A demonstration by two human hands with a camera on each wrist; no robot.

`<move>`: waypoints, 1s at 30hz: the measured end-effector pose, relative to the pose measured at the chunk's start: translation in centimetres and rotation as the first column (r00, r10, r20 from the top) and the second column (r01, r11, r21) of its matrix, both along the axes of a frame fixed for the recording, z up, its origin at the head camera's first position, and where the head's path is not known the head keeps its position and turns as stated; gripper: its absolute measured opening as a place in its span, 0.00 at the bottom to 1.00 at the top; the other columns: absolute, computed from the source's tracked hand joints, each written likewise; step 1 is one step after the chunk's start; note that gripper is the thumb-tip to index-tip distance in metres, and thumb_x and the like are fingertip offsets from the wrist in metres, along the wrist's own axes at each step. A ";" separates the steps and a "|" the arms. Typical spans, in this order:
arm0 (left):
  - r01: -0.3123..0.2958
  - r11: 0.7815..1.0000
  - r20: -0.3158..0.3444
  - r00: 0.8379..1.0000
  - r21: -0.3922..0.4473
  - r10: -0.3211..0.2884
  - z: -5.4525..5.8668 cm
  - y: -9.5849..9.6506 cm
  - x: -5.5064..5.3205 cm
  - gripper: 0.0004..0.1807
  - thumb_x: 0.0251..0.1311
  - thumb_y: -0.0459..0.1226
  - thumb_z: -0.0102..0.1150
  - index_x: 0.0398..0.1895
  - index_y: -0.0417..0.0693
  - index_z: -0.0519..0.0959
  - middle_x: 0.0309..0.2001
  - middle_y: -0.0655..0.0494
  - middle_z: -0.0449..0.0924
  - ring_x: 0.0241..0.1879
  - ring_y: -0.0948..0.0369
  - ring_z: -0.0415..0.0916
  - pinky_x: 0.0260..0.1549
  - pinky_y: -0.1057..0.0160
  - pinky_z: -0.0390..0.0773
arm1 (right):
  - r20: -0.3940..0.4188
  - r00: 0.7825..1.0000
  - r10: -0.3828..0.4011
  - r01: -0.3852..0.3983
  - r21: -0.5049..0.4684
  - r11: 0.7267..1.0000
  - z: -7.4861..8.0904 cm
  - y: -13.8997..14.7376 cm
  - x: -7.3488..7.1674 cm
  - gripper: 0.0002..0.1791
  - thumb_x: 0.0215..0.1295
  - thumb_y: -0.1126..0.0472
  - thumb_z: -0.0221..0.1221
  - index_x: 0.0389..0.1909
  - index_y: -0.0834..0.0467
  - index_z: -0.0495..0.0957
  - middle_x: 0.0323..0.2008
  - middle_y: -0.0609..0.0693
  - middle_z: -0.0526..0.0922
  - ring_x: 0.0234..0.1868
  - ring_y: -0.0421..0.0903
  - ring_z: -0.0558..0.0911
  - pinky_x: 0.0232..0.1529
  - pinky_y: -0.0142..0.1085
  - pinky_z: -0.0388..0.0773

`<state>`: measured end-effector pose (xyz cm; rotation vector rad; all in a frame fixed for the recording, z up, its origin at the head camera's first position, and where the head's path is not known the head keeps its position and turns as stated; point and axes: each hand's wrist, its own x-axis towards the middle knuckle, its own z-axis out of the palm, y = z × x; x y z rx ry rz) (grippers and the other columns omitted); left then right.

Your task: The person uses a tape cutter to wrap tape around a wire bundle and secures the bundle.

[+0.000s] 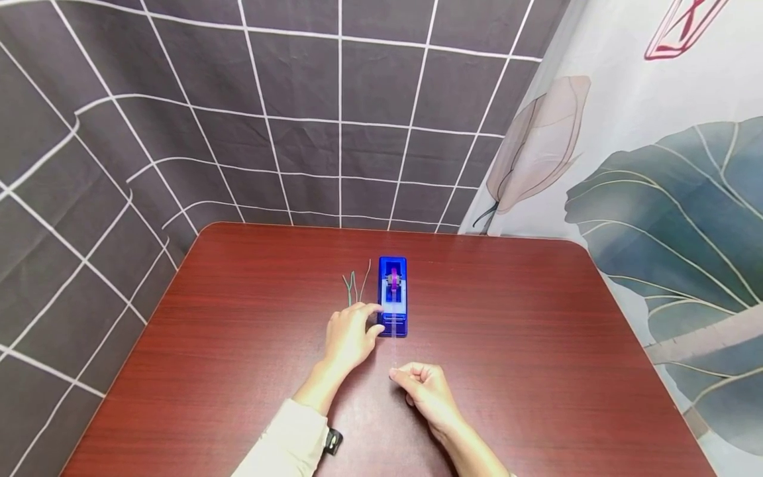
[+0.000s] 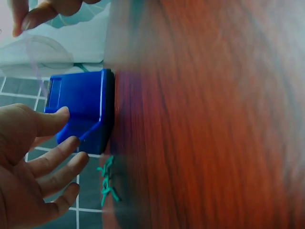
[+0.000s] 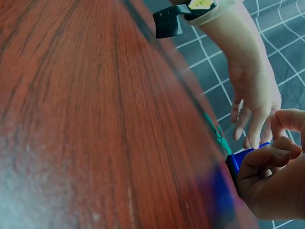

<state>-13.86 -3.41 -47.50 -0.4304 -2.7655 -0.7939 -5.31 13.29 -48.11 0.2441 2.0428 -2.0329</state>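
Note:
A blue tape dispenser [image 1: 384,328] stands on the table, a roll with a purple core [image 1: 394,279] inside it. From its near end a strip of clear tape [image 1: 394,341] stretches toward my right hand [image 1: 426,392], which pinches the strip's free end between thumb and index finger. My left hand [image 1: 352,334] is at the dispenser's left side, thumb and index fingertips right at its edge. In the left wrist view, that hand's fingers [image 2: 59,157] are spread and loosely bent beside the blue body [image 2: 78,95]. The right wrist view shows the right hand [image 3: 276,176] partly covering the dispenser.
Several thin green wire-like pieces [image 1: 349,289] lie left of the dispenser, just beyond the left hand. The reddish-brown wooden table [image 1: 507,318] meets a dark gridded curtain [image 1: 298,79] at the back and a leaf-patterned white curtain [image 1: 626,106] at the right.

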 end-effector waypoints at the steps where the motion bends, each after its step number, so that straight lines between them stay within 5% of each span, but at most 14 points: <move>1: -0.011 1.000 0.002 1.000 0.007 0.011 0.0 -0.1 -0.1 0.16 0.55 0.40 0.74 0.48 0.52 0.86 0.38 0.55 0.86 0.37 0.52 0.84 0.37 0.50 0.78 | -0.001 1.000 0.000 0.000 0.003 1.000 0.0 0.0 0.0 0.10 0.62 0.66 0.65 0.28 0.70 0.81 0.13 0.40 0.68 0.15 0.34 0.63 0.20 0.26 0.62; 8: -0.128 0.991 0.014 0.992 0.031 0.128 0.0 -1.1 -0.7 0.13 0.58 0.41 0.71 0.46 0.50 0.86 0.36 0.52 0.85 0.37 0.48 0.84 0.37 0.48 0.79 | -0.008 1.000 0.007 -0.007 -0.005 1.000 0.2 0.1 -0.1 0.10 0.63 0.66 0.65 0.28 0.71 0.80 0.12 0.40 0.67 0.14 0.34 0.63 0.20 0.26 0.62; 22: -0.228 0.974 0.061 0.972 0.006 0.228 -0.7 -1.8 -1.6 0.16 0.58 0.44 0.72 0.43 0.43 0.86 0.36 0.48 0.84 0.39 0.44 0.83 0.39 0.47 0.80 | -0.020 1.000 0.014 -0.015 -0.021 1.000 0.2 0.2 0.0 0.09 0.62 0.66 0.66 0.27 0.69 0.81 0.12 0.40 0.66 0.15 0.34 0.63 0.20 0.26 0.61; 30: -0.279 0.948 0.151 0.942 -0.152 0.301 -0.6 -1.4 -1.9 0.23 0.59 0.53 0.68 0.36 0.40 0.85 0.33 0.45 0.82 0.37 0.43 0.83 0.37 0.47 0.80 | -0.023 1.000 0.018 -0.018 -0.026 0.999 0.4 0.3 0.0 0.10 0.62 0.66 0.66 0.28 0.70 0.81 0.11 0.40 0.65 0.14 0.35 0.62 0.19 0.27 0.59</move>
